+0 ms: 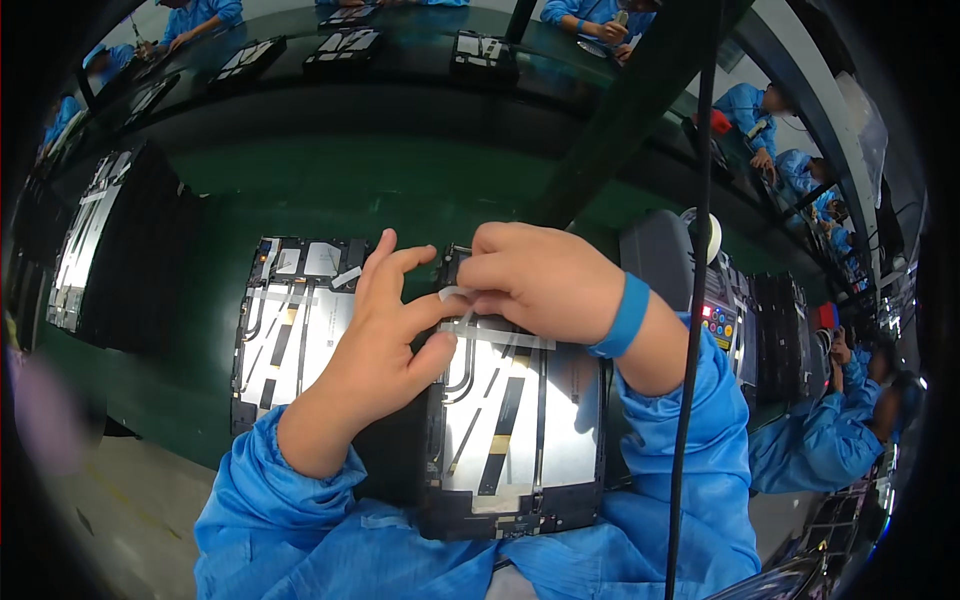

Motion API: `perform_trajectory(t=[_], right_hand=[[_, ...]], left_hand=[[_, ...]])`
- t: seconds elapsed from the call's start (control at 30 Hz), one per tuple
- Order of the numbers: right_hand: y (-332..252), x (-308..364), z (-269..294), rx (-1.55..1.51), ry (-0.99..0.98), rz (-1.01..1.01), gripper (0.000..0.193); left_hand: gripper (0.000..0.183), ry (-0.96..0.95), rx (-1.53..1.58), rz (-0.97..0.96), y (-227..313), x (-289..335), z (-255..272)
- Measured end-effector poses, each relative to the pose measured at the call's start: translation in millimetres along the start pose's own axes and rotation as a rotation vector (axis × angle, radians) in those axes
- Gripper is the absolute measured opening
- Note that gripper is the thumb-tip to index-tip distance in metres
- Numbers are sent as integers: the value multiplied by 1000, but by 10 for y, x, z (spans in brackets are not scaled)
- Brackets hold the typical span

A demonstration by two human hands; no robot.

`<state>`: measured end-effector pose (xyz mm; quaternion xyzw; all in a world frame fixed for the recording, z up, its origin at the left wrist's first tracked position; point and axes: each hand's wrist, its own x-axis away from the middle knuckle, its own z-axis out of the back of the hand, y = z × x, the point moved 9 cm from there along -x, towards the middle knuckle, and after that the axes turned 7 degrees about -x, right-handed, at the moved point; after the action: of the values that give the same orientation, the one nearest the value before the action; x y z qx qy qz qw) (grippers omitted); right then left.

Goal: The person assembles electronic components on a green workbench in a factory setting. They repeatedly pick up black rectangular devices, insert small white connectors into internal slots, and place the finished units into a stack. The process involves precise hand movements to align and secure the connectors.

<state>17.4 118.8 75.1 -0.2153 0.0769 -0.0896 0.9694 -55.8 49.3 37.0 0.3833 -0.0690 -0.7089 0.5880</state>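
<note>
In front of me lies a tablet-like device [565, 420] with its inside showing: silver panels, black cables and a dark frame. My right hand [545, 280] is closed over its far end, fingertips pinching a small pale strip of tape [466, 318]. Beside it, my left hand [385, 335] has its fingers apart; the index fingertip touches the tape and the thumb rests near the device's left edge. A longer translucent strip [525, 341] lies across the silver panels. The hands hide most of the device's far end.
A second opened device [320, 330] lies to the left on the green table [380, 175]. Farther left stands a tall stack of devices [125, 250]. On the right are a grey machine with lit buttons [717, 325] and more stacked devices [778, 335]. A black cable [690, 380] hangs before my right arm.
</note>
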Motion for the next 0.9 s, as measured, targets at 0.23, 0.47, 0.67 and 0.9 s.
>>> perform_trajectory(t=[0.23,0.47,0.67,0.9], right_hand=[[97,88,149,-134,261,-100,23],[384,89,72,-571,221,-177,12],[313,-30,-30,-334,-47,-84,20],[360,-153,-119,-263,-200,-140,22]], left_hand=[[27,23,-2,16,0,21,12],[32,27,12,23,-19,37,22],[31,41,-31,9,-5,38,29],[29,30,-61,28,3,42,34]])
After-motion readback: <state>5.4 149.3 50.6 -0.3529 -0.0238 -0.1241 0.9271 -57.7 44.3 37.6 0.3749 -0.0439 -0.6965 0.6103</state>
